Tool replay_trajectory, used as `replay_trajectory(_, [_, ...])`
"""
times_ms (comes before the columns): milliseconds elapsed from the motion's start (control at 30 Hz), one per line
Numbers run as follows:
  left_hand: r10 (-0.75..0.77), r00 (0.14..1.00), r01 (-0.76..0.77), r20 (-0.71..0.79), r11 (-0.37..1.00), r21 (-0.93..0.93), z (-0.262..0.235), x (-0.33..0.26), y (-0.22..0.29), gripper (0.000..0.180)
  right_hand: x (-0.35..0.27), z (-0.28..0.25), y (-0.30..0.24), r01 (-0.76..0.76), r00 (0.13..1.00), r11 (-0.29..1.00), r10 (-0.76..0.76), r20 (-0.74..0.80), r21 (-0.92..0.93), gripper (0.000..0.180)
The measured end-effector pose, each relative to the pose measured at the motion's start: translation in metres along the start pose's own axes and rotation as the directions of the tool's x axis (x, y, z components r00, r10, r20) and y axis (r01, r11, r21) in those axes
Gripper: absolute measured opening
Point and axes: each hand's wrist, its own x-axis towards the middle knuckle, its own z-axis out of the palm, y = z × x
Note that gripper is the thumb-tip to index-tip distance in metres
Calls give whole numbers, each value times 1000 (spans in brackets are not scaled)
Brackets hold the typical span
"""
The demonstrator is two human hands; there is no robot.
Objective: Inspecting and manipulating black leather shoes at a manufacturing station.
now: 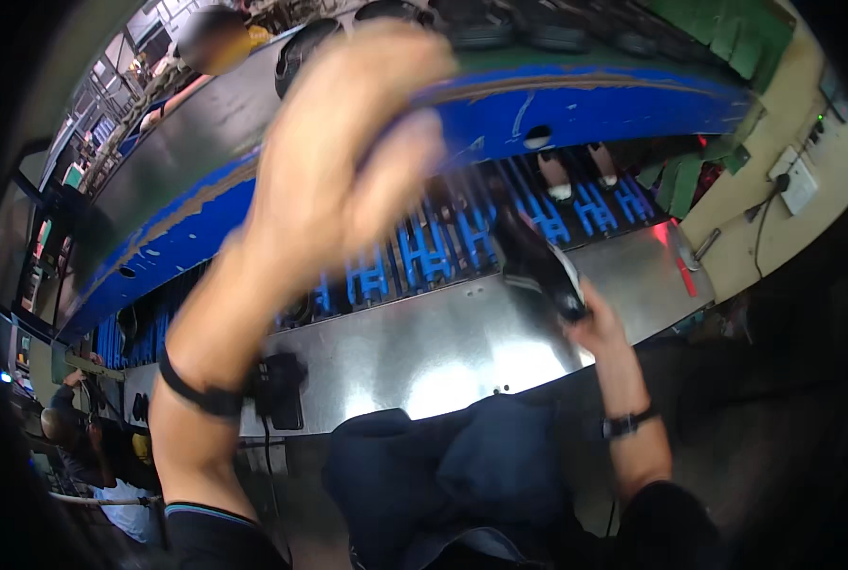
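The person's left hand (pixel 348 152) is rising high in front of the camera, blurred with motion, its fingers curling loosely inward; whether it is gripping anything cannot be told, though a faint bluish streak is showing near its fingertips. A dark band is circling the left wrist.

The right hand (pixel 590 323) is reaching over the near edge of the tabletop (pixel 443 351), a shiny metal sheet, toward its right part. Its fingers are pressing together around a dark shoe (pixel 538 266), holding it tilted just above the metal surface (the shoe's pale sole edge is showing on its lower side). A dark watch (pixel 625 425) is sitting on the right wrist.

Beyond the far edge of the tabletop, a blue conveyor (pixel 414 256) with slatted holders is running from left to right, and a blue-edged shelf (pixel 585 104) is arching over it, carrying more dark shoes along its top. Near the left end of the tabletop's near edge, a small black device (pixel 280 385) with a cable is lying on the metal.

At the far left, another person (pixel 73 442) is sitting low beside the line. A cream-coloured wall with a socket (pixel 799 185) is standing past the tabletop's right end.
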Motion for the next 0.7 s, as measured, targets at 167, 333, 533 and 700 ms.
replay_trajectory(167, [-569, 767, 401, 297, 786, 471, 8, 12, -97, 37, -122, 12, 48, 56, 902, 982, -127, -413, -180, 46])
replay_trajectory(333, [-434, 893, 424, 119, 900, 100, -30, 7, -10, 25, -165, -18, 69, 128, 742, -241, -620, 255, -962, 83])
replay_trajectory(533, [-25, 884, 79, 466, 992, -98, -94, -48, 211, 21, -176, 45, -5, 247, 647, -509, -547, 532, -824, 50])
replay_trajectory(700, [-302, 688, 575, 660, 782, -241, -62, -242, 402, 25, -230, 171, -18, 611, 558, -328, -467, 686, -720, 42])
